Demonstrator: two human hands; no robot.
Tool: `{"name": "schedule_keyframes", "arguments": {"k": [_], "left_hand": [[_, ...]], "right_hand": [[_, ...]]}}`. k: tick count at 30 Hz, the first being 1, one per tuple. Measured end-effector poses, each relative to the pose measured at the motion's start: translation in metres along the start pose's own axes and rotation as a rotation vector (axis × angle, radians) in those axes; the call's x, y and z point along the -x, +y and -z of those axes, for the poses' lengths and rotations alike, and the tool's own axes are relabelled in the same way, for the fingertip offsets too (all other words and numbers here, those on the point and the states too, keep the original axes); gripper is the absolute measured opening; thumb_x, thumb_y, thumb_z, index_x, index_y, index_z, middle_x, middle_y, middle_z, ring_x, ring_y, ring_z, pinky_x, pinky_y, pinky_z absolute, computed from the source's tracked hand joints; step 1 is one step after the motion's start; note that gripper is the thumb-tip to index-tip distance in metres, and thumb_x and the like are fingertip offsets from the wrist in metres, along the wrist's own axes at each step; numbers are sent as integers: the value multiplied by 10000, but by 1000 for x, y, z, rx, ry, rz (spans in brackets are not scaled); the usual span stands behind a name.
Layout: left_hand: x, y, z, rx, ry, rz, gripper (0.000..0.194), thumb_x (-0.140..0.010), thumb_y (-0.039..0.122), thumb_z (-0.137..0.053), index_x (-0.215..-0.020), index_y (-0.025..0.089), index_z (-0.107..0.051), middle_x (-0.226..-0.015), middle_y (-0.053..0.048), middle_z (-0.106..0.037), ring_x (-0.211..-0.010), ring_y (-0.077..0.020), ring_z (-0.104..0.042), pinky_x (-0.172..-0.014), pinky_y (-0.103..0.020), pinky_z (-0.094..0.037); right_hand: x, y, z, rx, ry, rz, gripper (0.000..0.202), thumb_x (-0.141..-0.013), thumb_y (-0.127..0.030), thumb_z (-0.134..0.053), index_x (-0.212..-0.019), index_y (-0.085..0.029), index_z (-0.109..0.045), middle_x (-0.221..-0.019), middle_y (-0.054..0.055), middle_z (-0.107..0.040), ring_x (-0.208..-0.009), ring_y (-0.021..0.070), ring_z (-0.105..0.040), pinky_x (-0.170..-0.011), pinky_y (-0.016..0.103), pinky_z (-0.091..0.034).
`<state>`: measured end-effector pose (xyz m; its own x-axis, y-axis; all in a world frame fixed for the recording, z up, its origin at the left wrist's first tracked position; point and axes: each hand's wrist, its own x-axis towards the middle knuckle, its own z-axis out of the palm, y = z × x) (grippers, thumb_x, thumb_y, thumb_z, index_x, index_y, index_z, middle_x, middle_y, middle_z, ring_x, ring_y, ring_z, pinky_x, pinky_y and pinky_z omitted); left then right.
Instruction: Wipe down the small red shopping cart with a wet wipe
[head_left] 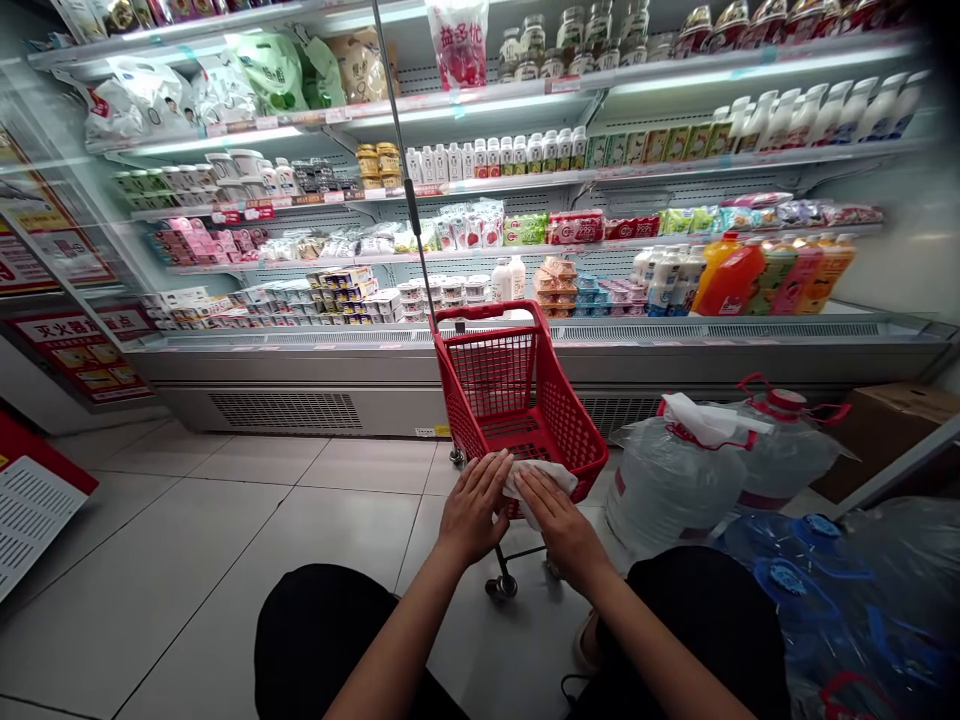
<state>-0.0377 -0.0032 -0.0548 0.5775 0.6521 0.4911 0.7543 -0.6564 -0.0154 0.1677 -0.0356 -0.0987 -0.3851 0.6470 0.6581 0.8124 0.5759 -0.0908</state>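
A small red plastic shopping cart stands on casters between my knees and the chilled shelves, its basket tilted toward me. My left hand grips the basket's near rim, fingers together over the edge and thumb on my side. Right beside it, my right hand presses a white cloth against the same rim. Part of the cloth shows past the fingers, and the rest is hidden under the hand. From the cart's far left corner rises a thin dark pole.
Behind the cart runs a refrigerated display case filled with dairy products and drinks. At right stand large clear water jugs, blue-capped bottles and a cardboard box. Grey floor tiles lie to the left.
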Motion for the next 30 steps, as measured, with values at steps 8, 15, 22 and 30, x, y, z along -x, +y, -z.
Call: {"name": "schedule_keyframes", "arguments": {"k": [8,15,22,30], "left_hand": [[-4,-14,-4,29,1,-44,568,-898,188,-602,-1460,224,-523,-1742,-42,-215,-1610,-252,-199,-1312,-486,-251],[-5,5,-7,72,-14,-33,711,-811,181,-628,-1502,208,-464,-1752,-56,-168,-1621,-266,-148,-1314,-499,-239],[-7,13,-10,37,-3,-2,961,-792,178,-609,-1659,166,-193,-1749,-72,-166,-1622,-252,-142,-1319,-467,-216],[-13,-16,-1,-21,-54,-131,813,-938,168,-520,-1674,250,-185,-1706,-10,-321,-1584,-193,-274,-1310,-408,-217]], "right_hand": [[22,48,19,92,18,-127,829,-926,10,-370,-1674,-298,-188,-1671,14,-389,-1561,222,-324,-1285,507,-300],[21,51,4,85,113,-202,879,-869,64,-310,-1675,-268,-199,-1665,46,-402,-1565,226,-315,-1260,508,-354],[1,-2,-15,115,86,-77,784,-943,4,-371,-1676,-181,-163,-1653,92,-414,-1573,243,-293,-1257,499,-371],[22,54,8,107,72,33,769,-970,13,-361,-1674,-225,-164,-1644,97,-430,-1547,237,-354,-1225,494,-427]]}}
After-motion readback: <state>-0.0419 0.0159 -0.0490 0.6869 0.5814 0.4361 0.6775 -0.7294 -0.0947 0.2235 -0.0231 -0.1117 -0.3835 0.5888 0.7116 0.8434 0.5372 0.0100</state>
